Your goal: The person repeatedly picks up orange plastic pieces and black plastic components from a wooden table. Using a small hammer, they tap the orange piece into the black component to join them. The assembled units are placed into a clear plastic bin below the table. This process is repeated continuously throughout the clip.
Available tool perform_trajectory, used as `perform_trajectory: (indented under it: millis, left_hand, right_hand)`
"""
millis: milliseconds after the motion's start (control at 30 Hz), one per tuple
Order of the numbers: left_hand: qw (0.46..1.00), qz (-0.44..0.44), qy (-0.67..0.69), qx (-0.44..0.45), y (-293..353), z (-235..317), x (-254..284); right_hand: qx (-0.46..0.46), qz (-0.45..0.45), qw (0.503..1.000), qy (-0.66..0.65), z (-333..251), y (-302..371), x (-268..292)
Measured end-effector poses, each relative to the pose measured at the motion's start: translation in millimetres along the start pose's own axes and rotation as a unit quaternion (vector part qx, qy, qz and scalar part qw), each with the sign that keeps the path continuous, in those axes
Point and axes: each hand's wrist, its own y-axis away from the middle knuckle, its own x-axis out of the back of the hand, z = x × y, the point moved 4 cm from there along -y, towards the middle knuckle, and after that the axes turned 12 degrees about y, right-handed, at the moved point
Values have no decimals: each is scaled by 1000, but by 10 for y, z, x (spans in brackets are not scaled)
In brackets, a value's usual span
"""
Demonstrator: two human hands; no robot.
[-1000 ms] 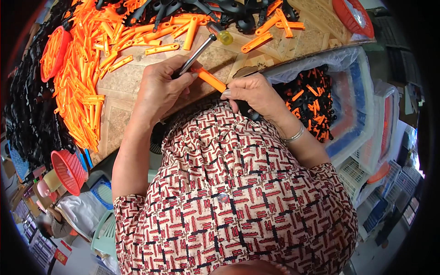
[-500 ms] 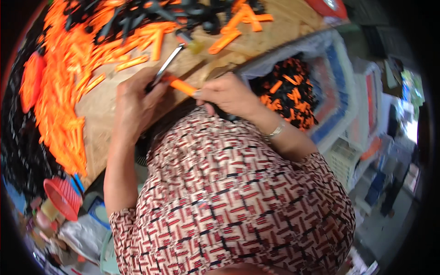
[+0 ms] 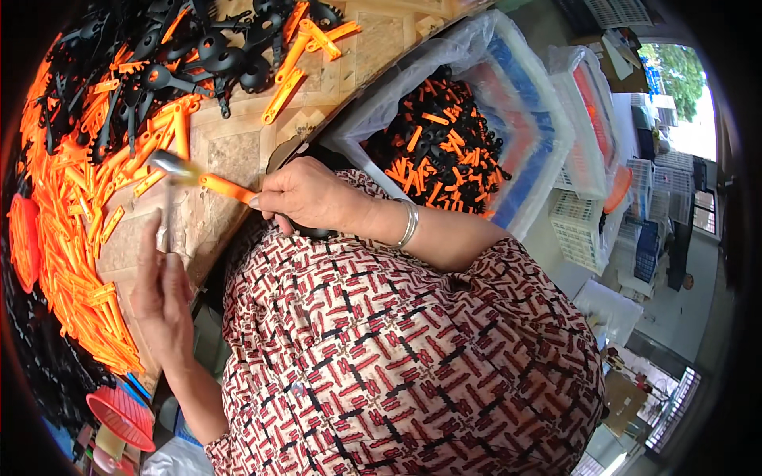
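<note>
The right hand (image 3: 309, 198) had its fingers curled shut around the near end of a slim orange plastic stick (image 3: 226, 187), which lay across the edge of the pale patterned wooden worktop (image 3: 238, 151) and pointed left. At the stick's far tip sat the blurred silver metal head of a small hammer (image 3: 171, 165); its handle ran down into the left hand (image 3: 163, 297), whose fingers looked wrapped about the shaft, though motion blur hid how firmly. Head and stick tip appeared to meet or nearly meet; the blur made it impossible to say which.

To do this step well, I judged, the stick should be pinned flat and steady on the board with the holding fingers kept back from the struck end, and the blows kept short and square so the thin plastic would not skid or bend.

The right wrist, wearing a silver bangle (image 3: 409, 224), was bent slightly inward, the forearm coming across from the right over the red-and-white patterned shirt (image 3: 397, 357). The left forearm rose from the lower left, hand raised beside the board's edge.

Farther out, a heap of loose orange plastic sticks (image 3: 75, 238) covered the left of the worktop, black plastic parts (image 3: 214, 55) lay at the top, and a plastic-lined crate of mixed black and orange pieces (image 3: 444, 151) stood to the right.
</note>
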Motion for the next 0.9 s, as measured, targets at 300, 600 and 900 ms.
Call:
perform_trajectory:
  millis: [300, 600, 900]
  left_hand:
    - [971, 63, -159, -165, 349, -22, -135]
    - [918, 228, -55, -321, 429, 200, 37]
    - [894, 226, -137, -363, 444, 315, 56]
  right_hand:
    - [-16, -26, 997, -66, 39, -5, -65]
    - [-34, -62, 993, -90, 124, -21, -79]
    - [-74, -76, 970, -221, 31, 44, -123]
